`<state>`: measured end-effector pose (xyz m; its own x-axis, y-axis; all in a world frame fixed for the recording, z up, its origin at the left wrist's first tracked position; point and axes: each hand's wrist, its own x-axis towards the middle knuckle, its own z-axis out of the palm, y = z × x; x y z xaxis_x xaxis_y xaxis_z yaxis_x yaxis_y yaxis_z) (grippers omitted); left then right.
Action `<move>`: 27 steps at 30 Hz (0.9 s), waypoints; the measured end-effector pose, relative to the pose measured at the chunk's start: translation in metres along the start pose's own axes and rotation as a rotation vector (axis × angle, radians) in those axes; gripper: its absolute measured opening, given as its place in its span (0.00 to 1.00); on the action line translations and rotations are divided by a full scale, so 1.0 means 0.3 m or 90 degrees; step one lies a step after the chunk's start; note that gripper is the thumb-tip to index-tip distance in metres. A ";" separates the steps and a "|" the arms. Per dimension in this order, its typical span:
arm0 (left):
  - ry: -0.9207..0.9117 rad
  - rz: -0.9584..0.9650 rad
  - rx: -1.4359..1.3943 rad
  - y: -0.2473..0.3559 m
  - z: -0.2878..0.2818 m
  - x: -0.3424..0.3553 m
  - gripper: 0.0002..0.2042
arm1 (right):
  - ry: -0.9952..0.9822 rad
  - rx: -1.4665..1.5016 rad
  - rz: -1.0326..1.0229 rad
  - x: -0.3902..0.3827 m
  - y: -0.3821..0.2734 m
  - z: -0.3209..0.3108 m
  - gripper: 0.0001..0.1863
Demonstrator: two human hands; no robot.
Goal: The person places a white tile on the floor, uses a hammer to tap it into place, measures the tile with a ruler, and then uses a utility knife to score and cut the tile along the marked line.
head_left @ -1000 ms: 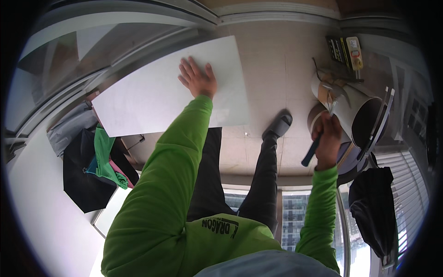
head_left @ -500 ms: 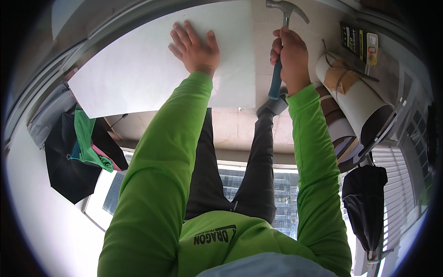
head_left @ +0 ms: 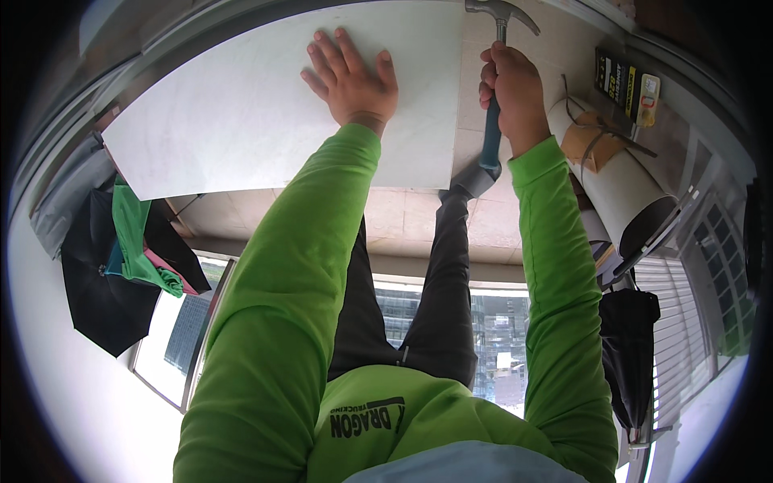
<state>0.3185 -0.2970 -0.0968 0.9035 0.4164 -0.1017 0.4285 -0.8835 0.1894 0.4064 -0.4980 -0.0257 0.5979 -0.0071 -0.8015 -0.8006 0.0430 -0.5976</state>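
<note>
A large pale white board [head_left: 220, 113] fills the upper left. My left hand [head_left: 354, 84] lies palm down on its upper right part, fingers spread. Just right of the board, my right hand [head_left: 518, 97] grips a claw hammer [head_left: 502, 18] by its teal handle, with the metal head pointing up toward the top of the view. Below the handle is my slippered foot [head_left: 475, 180].
Tiled floor [head_left: 419, 221]. At the left, a black umbrella [head_left: 105, 310] with green cloth [head_left: 133, 225]. At the right, rolled sheets [head_left: 628, 217], flat dark packages [head_left: 616, 80], another folded black umbrella [head_left: 628, 354]. Window tracks and glazing surround the space.
My right hand has risen with the hammer from low at the right to beside the board's upper part. The board and my left hand appear higher in view.
</note>
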 end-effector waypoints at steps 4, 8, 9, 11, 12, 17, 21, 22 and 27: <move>-0.003 0.003 -0.008 0.001 -0.007 -0.002 0.41 | 0.040 0.049 -0.010 0.002 0.011 -0.004 0.16; 0.006 0.008 -0.005 0.000 -0.003 -0.001 0.41 | -0.007 -0.014 -0.010 -0.028 0.026 -0.010 0.15; 0.009 0.008 -0.003 -0.002 -0.001 -0.001 0.41 | 0.019 0.002 -0.016 -0.027 0.026 -0.010 0.15; 0.002 0.007 -0.003 0.002 -0.002 0.000 0.41 | 0.027 0.024 -0.020 -0.020 0.028 -0.005 0.15; -0.001 0.006 -0.004 0.005 -0.003 0.000 0.41 | 0.031 0.036 -0.023 -0.019 0.029 -0.006 0.15; 0.005 0.007 -0.009 0.003 -0.003 -0.002 0.41 | 0.033 0.022 -0.013 -0.043 0.027 -0.011 0.16; -0.002 0.002 0.005 -0.003 -0.004 0.001 0.41 | -0.006 -0.008 0.042 -0.076 0.066 -0.016 0.16; 0.000 0.002 0.003 -0.001 -0.002 0.001 0.41 | 0.016 0.008 0.036 -0.084 0.071 -0.016 0.16; 0.005 0.002 -0.017 0.005 -0.006 0.001 0.42 | 0.013 0.013 0.049 -0.112 0.107 -0.009 0.16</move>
<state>0.3193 -0.2977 -0.0950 0.9048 0.4156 -0.0927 0.4258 -0.8787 0.2158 0.3606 -0.4992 -0.0179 0.5329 -0.0235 -0.8458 -0.8434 0.0653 -0.5332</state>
